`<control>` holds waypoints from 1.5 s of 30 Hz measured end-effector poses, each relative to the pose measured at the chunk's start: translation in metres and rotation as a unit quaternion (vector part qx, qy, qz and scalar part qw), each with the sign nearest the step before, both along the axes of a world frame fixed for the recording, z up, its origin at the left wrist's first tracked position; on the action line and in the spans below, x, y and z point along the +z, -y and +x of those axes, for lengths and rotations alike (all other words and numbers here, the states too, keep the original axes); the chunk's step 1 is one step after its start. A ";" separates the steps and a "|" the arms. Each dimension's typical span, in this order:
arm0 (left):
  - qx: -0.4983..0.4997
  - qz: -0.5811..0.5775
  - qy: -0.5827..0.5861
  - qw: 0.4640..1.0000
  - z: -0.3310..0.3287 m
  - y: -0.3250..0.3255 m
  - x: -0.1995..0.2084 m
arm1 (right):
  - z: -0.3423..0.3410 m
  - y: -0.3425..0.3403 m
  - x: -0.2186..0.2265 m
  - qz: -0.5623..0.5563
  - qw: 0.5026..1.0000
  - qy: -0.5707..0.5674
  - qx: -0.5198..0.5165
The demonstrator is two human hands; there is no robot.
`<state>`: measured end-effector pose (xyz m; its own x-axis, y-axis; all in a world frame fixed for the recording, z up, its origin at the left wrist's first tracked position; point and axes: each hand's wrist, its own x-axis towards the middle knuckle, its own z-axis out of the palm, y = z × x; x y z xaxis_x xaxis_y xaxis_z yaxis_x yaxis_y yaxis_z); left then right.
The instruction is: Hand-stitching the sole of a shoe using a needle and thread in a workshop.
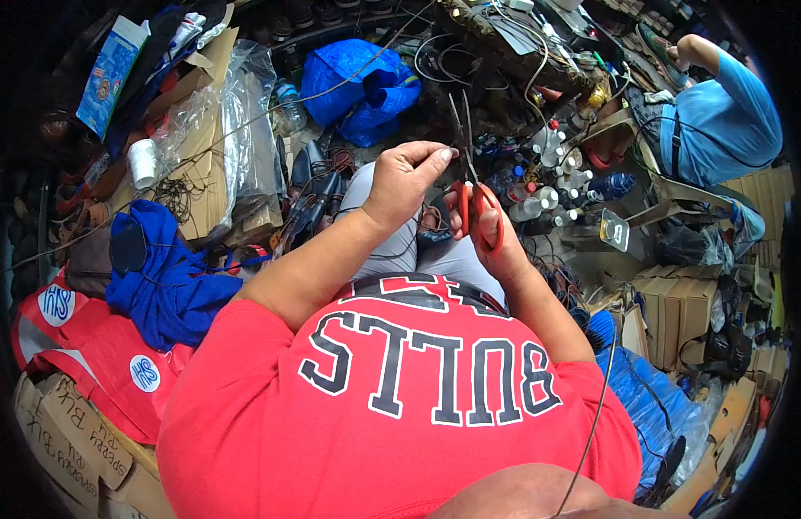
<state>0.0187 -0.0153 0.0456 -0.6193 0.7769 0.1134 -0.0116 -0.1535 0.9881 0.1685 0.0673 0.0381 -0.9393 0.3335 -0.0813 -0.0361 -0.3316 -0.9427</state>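
Note:
My right hand (495,246) grips a pair of scissors (488,208) by the red handles, over my lap. Their two metal blades stand apart and point away from me. My left hand (402,183) is closed in a pinch, with thumb and forefinger together right beside the blades. Whatever lies between those fingertips is too small to make out. Under my hands are my knees in light grey trousers. Dark shoes (307,173) lie past my left forearm, and a dark shoe part shows beneath the scissors.
Several plastic bottles (552,186) stand beyond my right hand. A blue bag (357,86) sits ahead, with flat cardboard (212,186) to the left. Blue cloth (162,277) and a red bag (80,333) lie at my left. Another person in a blue shirt (725,125) is at the far right.

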 end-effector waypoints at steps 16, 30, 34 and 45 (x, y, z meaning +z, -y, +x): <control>0.000 -0.003 -0.017 1.000 0.000 -0.004 -0.003 | -0.001 0.002 0.002 -0.029 0.998 -0.013 -0.047; -0.006 0.000 -0.011 1.000 0.004 -0.006 -0.004 | 0.003 0.001 -0.007 -0.025 0.997 -0.038 -0.062; -0.011 -0.017 -0.010 1.000 0.006 -0.006 -0.002 | 0.003 0.003 -0.009 -0.016 0.995 -0.029 -0.098; -0.020 -0.012 -0.004 1.000 0.003 -0.005 -0.003 | 0.005 -0.101 0.039 0.182 0.948 0.121 -0.233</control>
<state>0.0219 -0.0105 0.0421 -0.5861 0.8041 0.0994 -0.0094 -0.1294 0.9915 0.1737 0.1678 0.0767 -0.6521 0.7544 -0.0758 0.1342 0.0164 -0.9908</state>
